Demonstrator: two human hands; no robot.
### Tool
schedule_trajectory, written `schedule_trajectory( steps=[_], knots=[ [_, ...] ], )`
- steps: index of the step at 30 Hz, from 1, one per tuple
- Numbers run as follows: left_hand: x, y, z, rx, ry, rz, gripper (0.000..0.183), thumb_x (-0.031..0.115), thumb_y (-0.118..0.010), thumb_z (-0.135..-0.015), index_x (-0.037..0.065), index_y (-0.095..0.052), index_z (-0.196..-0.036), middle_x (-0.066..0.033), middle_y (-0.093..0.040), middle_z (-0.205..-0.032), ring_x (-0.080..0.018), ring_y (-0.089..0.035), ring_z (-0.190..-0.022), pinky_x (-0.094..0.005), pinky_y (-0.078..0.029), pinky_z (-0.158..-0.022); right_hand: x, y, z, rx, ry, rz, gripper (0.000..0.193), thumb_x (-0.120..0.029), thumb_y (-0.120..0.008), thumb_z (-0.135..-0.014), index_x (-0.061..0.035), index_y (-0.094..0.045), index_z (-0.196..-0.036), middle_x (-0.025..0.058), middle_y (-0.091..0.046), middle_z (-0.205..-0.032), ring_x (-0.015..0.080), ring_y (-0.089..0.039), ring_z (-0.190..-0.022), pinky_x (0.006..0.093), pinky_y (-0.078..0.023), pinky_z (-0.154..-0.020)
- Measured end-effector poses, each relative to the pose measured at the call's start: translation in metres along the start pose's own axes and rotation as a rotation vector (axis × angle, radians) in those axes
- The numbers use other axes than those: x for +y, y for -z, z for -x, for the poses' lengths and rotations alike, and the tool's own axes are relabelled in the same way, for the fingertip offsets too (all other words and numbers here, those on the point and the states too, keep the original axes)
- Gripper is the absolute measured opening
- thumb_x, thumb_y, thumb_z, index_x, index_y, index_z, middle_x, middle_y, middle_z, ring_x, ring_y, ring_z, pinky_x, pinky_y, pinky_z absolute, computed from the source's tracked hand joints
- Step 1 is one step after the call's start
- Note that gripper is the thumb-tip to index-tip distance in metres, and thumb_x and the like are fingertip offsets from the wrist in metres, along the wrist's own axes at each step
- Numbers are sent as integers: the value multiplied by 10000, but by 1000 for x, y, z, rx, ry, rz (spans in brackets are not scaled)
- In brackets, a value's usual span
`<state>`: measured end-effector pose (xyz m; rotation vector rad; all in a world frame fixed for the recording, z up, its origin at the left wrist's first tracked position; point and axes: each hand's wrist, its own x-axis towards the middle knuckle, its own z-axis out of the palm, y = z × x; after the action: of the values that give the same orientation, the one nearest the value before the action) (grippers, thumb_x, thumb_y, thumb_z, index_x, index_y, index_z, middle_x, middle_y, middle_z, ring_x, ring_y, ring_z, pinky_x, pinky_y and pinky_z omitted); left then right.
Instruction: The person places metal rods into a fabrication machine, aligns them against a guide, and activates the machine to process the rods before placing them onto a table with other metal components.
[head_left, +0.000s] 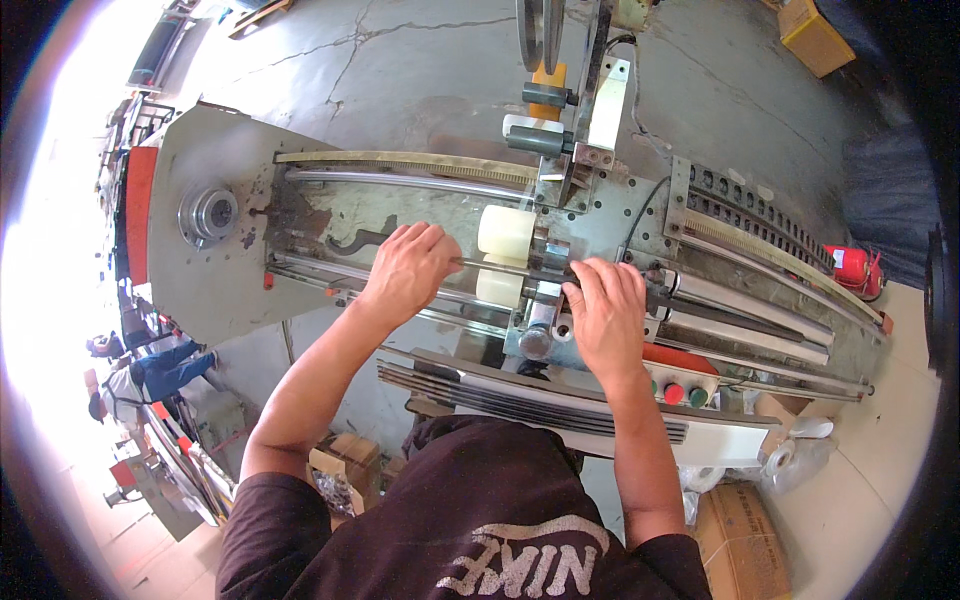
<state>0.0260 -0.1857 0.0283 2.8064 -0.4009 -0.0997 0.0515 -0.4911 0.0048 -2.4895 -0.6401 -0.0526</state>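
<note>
My left hand (410,265) is closed on the left end of a thin dark metal rod (505,268). The rod runs to the right between two cream-coloured rollers (507,230) on a grey machine. Near its right end, my right hand (610,305) has its fingers bent against the metal fittings beside the rollers. Fingers and thumb look pressed together there, and the exact grip is hidden. A round metal knob (535,343) sits just below the rollers. Left of them, a dark hook-shaped part (355,242) lies on the machine bed.
Several thin dark rods (500,390) lie on a ledge in front of me. Red and green buttons (673,393) are at the machine's front right. Long rails (400,178) span the bed. A cardboard box (740,540) stands lower right; another person (150,380) is far left.
</note>
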Motion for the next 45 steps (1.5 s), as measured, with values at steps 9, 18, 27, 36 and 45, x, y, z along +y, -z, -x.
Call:
schedule_trajectory(
  steps=[9, 18, 27, 36, 45],
  knots=[
    [7, -26, -10, 73, 104, -47, 298, 170, -795, -846, 96, -646, -1093, -93, -620, -1036, -333, -614, -1003, -463, -501, -912, 27, -4, -5, 18, 89, 40, 175, -132, -741, -906, -75, -712, -1068, 87, -720, -1058, 299, -655, -1089, 486, -413, -1109],
    [62, -42, 6, 39, -100, -38, 855, 311, -840, -795, 35, -488, -1523, -133, -534, -1431, -339, -503, -1364, -484, -405, -1191, 31, -23, -2, 166, 139, 68, 197, -96, -787, -806, -96, -671, -966, 79, -639, -977, 310, -631, -1031, 481, -455, -1039],
    [69, -53, 11, 46, -25, -124, 887, 335, -846, -807, 64, -467, -1562, -115, -540, -1464, -316, -491, -1378, -436, -433, -1181, 16, 28, 96, 344, -97, -5, 429, -127, -730, -923, -41, -654, -1337, 144, -670, -1337, 340, -606, -1263, 514, -369, -1170],
    [69, -59, 18, 150, -74, -106, 835, 301, -839, -810, 31, -490, -1519, -112, -549, -1400, -314, -515, -1336, -454, -426, -1186, 64, 53, 258, 162, -679, 411, 788, -187, -708, -944, -96, -350, -1640, 139, -403, -1662, 352, -397, -1518, 644, -251, -1225],
    [68, -71, 18, 176, -39, -114, 875, 286, -874, -775, 46, -483, -1520, -119, -529, -1446, -337, -495, -1366, -462, -433, -1175, 60, 65, 226, 55, -544, 340, 560, -285, -697, -960, -104, -575, -1475, 107, -594, -1509, 314, -479, -1473, 657, -200, -1239]
  ],
)
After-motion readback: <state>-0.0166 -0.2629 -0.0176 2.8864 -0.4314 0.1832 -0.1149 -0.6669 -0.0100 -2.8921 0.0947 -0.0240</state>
